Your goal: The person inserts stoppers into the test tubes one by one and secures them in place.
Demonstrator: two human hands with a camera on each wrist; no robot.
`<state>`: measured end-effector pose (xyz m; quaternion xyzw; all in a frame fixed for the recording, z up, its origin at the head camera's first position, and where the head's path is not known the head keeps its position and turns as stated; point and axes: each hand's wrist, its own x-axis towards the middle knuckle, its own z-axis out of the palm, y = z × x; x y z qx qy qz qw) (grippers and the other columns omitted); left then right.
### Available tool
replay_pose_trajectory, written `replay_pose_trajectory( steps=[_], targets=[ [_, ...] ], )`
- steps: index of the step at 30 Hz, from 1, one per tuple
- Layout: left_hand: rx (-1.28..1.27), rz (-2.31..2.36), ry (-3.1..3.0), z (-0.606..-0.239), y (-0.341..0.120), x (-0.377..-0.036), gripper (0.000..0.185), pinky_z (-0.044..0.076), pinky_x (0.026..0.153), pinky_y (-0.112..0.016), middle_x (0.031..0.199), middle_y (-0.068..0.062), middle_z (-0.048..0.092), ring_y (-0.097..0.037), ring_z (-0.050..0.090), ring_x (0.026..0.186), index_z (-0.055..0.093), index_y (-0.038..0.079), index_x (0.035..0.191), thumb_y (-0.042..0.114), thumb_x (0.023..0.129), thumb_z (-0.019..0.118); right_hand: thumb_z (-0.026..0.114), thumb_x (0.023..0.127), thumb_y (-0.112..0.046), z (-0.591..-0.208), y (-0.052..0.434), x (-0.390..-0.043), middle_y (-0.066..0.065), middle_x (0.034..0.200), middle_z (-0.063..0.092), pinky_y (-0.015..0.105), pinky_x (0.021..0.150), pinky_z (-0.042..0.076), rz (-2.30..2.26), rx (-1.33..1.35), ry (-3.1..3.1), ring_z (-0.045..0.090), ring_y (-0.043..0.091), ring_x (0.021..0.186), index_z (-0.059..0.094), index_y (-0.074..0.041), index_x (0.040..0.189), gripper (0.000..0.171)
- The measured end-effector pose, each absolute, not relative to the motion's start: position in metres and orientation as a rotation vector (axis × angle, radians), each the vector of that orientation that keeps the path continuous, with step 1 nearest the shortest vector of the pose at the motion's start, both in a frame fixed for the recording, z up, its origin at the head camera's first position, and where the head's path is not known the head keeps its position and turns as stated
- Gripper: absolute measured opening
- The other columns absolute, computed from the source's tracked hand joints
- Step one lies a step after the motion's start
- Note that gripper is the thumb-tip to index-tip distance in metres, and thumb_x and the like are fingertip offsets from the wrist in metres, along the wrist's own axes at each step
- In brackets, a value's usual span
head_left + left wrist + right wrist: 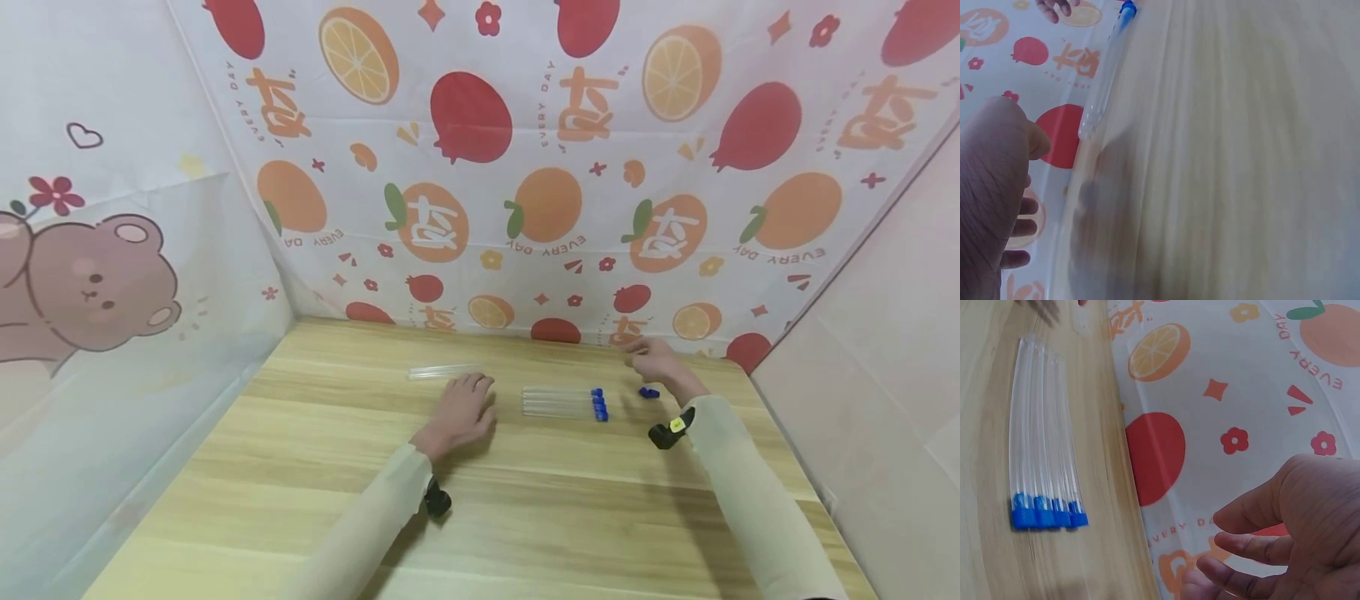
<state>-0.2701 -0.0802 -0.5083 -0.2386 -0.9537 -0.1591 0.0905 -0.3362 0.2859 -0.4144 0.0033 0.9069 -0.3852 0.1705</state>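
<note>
From the head camera, a light wooden table [315,467] stands inside walls hung with a white cloth printed with oranges and red fruit [540,150]. The left hand [461,408] lies palm down on the table near its middle, fingers relaxed and spread a little, holding nothing. Just beyond its fingertips, on the far side, lies a clear uncapped plastic tube [442,372]. To the right of that hand, a row of clear plastic tubes with blue caps [564,402] lies side by side, caps pointing right. The right hand [654,358] hovers at the far right of the table, fingers loosely curved and holding nothing. A small loose blue cap [649,392] sits on the table just near that hand, right of the capped row.

The left wrist camera is blurred. The left hand's fingers stay loose at the left edge, nothing between them, and one blue-capped tube runs along the table's far edge.

In the right wrist camera, the right hand shows its fingers gently bent, apart and holding nothing, against the printed cloth. The capped tubes lie to its left, touching one another, four blue caps lined up at the near end.
</note>
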Motion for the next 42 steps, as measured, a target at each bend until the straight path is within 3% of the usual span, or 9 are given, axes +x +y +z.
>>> replay_pose_trajectory(
  steps=[10,21,24,26,28,31,36,42],
  targets=[
    [-0.693,-0.398,-2.808,-0.505,-0.107,-0.261,0.049,0.04,0.115,-0.056,0.139,-0.023,0.058,-0.039,0.053,0.133,0.052,-0.002,0.139,0.024,0.097,0.059,0.046,0.1,-0.011,-0.415,0.305,-0.334,0.034,0.152,0.04,0.055,0.105,0.052,-1.103,0.036,2.602,0.046,0.05,0.137,0.042,0.006,0.148,0.051],
    [-0.628,-0.399,-2.797,-0.509,-0.13,-0.25,0.052,0.042,0.112,-0.057,0.138,-0.023,0.059,-0.04,0.053,0.131,0.053,-0.002,0.138,0.026,0.095,0.061,0.05,0.097,-0.012,-0.424,0.319,-0.334,0.036,0.142,0.05,0.043,0.09,0.059,-0.969,0.022,2.672,0.057,0.046,0.125,0.048,0.01,0.141,0.049],
    [-0.612,-0.388,-2.803,-0.508,-0.136,-0.246,0.052,0.042,0.113,-0.057,0.138,-0.023,0.059,-0.04,0.053,0.131,0.053,-0.001,0.139,0.026,0.095,0.061,0.053,0.095,-0.011,-0.428,0.322,-0.335,0.035,0.135,0.057,0.037,0.081,0.06,-0.91,0.011,2.695,0.065,0.038,0.107,0.053,0.011,0.137,0.048],
    [-0.606,-0.391,-2.795,-0.509,-0.14,-0.245,0.052,0.042,0.112,-0.058,0.138,-0.023,0.059,-0.039,0.054,0.131,0.054,-0.001,0.138,0.026,0.094,0.062,0.055,0.093,-0.009,-0.432,0.324,-0.336,0.032,0.117,0.066,0.032,0.072,0.058,-0.909,0.017,2.702,0.066,0.027,0.086,0.055,0.012,0.134,0.046],
    [-0.6,-0.396,-2.789,-0.509,-0.145,-0.243,0.051,0.043,0.112,-0.058,0.137,-0.023,0.06,-0.04,0.054,0.13,0.054,-0.001,0.137,0.025,0.094,0.063,0.057,0.091,-0.007,-0.437,0.325,-0.337,0.024,0.099,0.069,0.027,0.063,0.053,-0.919,0.028,2.7,0.058,0.016,0.068,0.057,0.012,0.131,0.045],
    [-0.592,-0.4,-2.775,-0.509,-0.15,-0.241,0.05,0.043,0.111,-0.058,0.136,-0.023,0.06,-0.04,0.055,0.129,0.055,-0.001,0.136,0.024,0.094,0.063,0.059,0.09,-0.006,-0.444,0.326,-0.34,0.016,0.089,0.065,0.025,0.058,0.048,-0.915,0.022,2.692,0.049,0.01,0.059,0.058,0.014,0.128,0.042],
    [-0.568,-0.375,-2.767,-0.508,-0.159,-0.237,0.049,0.045,0.11,-0.058,0.135,-0.023,0.061,-0.04,0.055,0.128,0.055,-0.001,0.136,0.025,0.095,0.062,0.06,0.093,-0.009,-0.456,0.328,-0.341,0.026,0.107,0.068,0.027,0.064,0.055,-0.828,-0.011,2.731,0.058,0.014,0.074,0.062,0.015,0.119,0.036],
    [-0.546,-0.336,-2.773,-0.507,-0.167,-0.234,0.049,0.045,0.109,-0.057,0.135,-0.023,0.061,-0.04,0.056,0.127,0.055,-0.001,0.136,0.025,0.095,0.063,0.061,0.096,-0.015,-0.461,0.328,-0.337,0.019,0.093,0.069,0.027,0.063,0.053,-0.787,0.023,2.703,0.056,0.015,0.07,0.066,0.013,0.111,0.032]
  ],
)
